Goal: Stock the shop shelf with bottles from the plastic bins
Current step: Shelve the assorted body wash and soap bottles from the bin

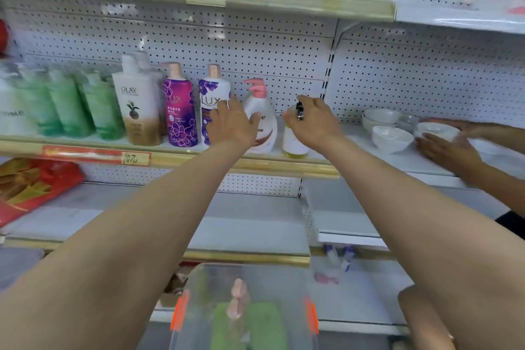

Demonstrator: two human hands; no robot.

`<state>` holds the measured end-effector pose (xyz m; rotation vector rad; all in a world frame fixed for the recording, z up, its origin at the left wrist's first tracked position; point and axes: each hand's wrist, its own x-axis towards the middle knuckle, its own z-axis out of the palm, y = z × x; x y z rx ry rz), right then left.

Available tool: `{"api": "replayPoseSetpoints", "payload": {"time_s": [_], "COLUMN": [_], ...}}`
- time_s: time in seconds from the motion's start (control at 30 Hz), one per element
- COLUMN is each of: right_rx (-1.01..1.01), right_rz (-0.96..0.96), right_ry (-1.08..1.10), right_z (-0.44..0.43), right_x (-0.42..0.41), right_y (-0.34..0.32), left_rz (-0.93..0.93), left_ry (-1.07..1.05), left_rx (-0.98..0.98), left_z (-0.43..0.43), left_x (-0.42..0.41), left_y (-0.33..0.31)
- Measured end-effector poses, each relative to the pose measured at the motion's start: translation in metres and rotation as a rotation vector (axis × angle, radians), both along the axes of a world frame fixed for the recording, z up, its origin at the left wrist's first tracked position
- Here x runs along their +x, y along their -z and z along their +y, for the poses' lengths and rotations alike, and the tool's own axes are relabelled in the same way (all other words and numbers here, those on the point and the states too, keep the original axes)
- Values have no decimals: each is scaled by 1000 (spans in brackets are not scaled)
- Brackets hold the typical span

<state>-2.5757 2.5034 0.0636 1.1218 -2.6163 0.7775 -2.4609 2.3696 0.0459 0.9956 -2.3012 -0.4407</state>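
The right hand [311, 122] covers the top of the yellow bottle [294, 146]; the bin [272, 278], bottom centre, is blurred and cut off.

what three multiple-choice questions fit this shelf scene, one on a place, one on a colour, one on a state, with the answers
1. Where does the yellow bottle stand?
A on the floor
B on the shelf, just right of the white bottle
C on a chair

2. What colour is the white bottle's pump?
A green
B pink
C black

3. What is the person's right grip doing?
A hanging idle at the side
B holding a red packet
C curling over the yellow bottle's top

Answers:
1 B: the yellow bottle stands upright on the shelf, next to the white bottle on its right.
2 B: the pump head above the white body is plainly pink.
3 C: the fingers bend round the top of the yellow bottle.
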Motion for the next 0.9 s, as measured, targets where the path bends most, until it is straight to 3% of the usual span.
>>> {"api": "replayPoseSetpoints", "payload": {"time_s": [0.23,0.47,0.9], "right_rx": [52,190,493], "right_rz": [-104,-274,-754], "right_ry": [9,55,-73], "right_z": [9,23,25], "right_x": [31,39,35], "right_y": [52,151,381], "left_rz": [-27,-165,-380], "left_ry": [18,41,-1], "left_rx": [52,220,795], "left_z": [11,14,20], "left_x": [34,54,96], "left_y": [54,146,370]}}
